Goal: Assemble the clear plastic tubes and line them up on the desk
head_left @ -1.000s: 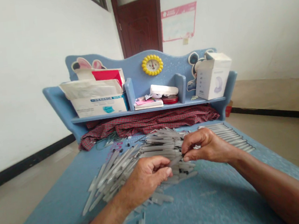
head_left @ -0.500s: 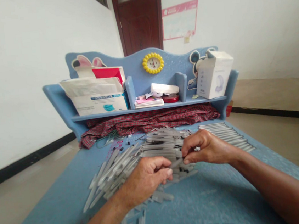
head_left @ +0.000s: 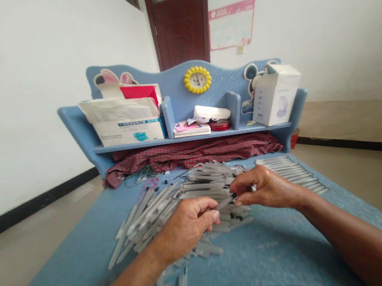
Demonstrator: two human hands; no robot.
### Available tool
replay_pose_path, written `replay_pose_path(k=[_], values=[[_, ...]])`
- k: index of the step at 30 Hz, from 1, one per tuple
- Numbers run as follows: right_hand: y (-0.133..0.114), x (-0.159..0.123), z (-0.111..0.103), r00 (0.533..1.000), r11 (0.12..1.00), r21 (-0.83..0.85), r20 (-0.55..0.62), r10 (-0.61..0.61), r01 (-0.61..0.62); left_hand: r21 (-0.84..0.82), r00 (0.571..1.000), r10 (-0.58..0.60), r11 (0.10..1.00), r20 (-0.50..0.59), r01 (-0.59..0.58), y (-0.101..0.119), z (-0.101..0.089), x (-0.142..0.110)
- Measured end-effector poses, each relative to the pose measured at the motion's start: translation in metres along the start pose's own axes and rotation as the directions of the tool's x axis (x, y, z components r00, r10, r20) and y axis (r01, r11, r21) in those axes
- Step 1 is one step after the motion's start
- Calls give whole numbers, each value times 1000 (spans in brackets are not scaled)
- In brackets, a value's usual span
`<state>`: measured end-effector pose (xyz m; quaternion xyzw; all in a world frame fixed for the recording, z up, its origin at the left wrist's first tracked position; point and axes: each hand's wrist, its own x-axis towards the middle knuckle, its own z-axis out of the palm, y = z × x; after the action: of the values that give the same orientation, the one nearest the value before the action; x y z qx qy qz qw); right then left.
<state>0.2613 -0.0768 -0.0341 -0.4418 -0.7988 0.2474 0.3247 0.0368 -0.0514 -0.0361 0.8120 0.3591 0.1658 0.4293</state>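
A clear plastic rod (head_left: 224, 203) with a black tip was pinched narrow between the fingertips of the right hand (head_left: 267, 187), just over the heap of rods (head_left: 202, 189) at twelve o'clock on the blue table (head_left: 284, 247). The left hand (head_left: 186, 229) was curled close beside it, though its hold on the rod could not be told. A neat row of rods (head_left: 291, 173) was laid at two o'clock. A light pinch near the tip was judged best, so that neighbouring rods were left undisturbed
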Motion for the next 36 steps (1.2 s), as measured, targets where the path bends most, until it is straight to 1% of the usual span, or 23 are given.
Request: replay_pose_path(k=[3, 6, 8, 11, 16, 19, 21, 24, 29, 31, 34, 36], values=[[0, 0, -1, 1000, 999, -40, 7, -20, 20, 11, 1000, 0, 1000, -3, 0, 0, 0, 0], [0, 0, -1, 995, 995, -61, 54, -78, 82, 20, 1000, 1, 1000, -1, -1, -1, 1, 0], [0, 1, -1, 992, 991, -88, 83, -97, 104, 40, 1000, -2, 999, 1, 2, 0, 1, 0], [1, 0, 0, 990, 989, -121, 120, -71, 86, 70, 1000, -12, 997, 14, 11, 0, 1, 0], [3, 0, -1, 984, 997, -74, 177, 9, 4, 91, 1000, 1, 996, 30, -4, -1, 0, 0], [4, 1, -4, 988, 1000, -7, 154, 3, -2, 96, 999, 14, 995, 30, -17, -2, -1, 0], [5, 1, -4, 991, 998, 60, 130, 28, -36, 102, 1000, 13, 995, 26, -16, -3, -1, 0], [5, 0, -2, 988, 989, 130, 145, 54, -73, 110, 1000, 20, 994, 21, -22, -3, -1, 0], [2, 0, -1, 985, 999, 39, 174, -7, 0, 108, 999, 15, 994, 31, -18, -2, -1, 0], [2, 0, -2, 986, 999, 53, 167, -3, -6, 105, 1000, 9, 994, 30, -13, -1, -1, 0], [3, 0, -2, 989, 993, 106, 146, 31, -47, 102, 1000, 4, 995, 21, -6, -1, 0, 0], [3, 0, -2, 988, 995, 86, 150, 28, -42, 116, 1000, 14, 993, 25, -17, -1, -1, 0]])
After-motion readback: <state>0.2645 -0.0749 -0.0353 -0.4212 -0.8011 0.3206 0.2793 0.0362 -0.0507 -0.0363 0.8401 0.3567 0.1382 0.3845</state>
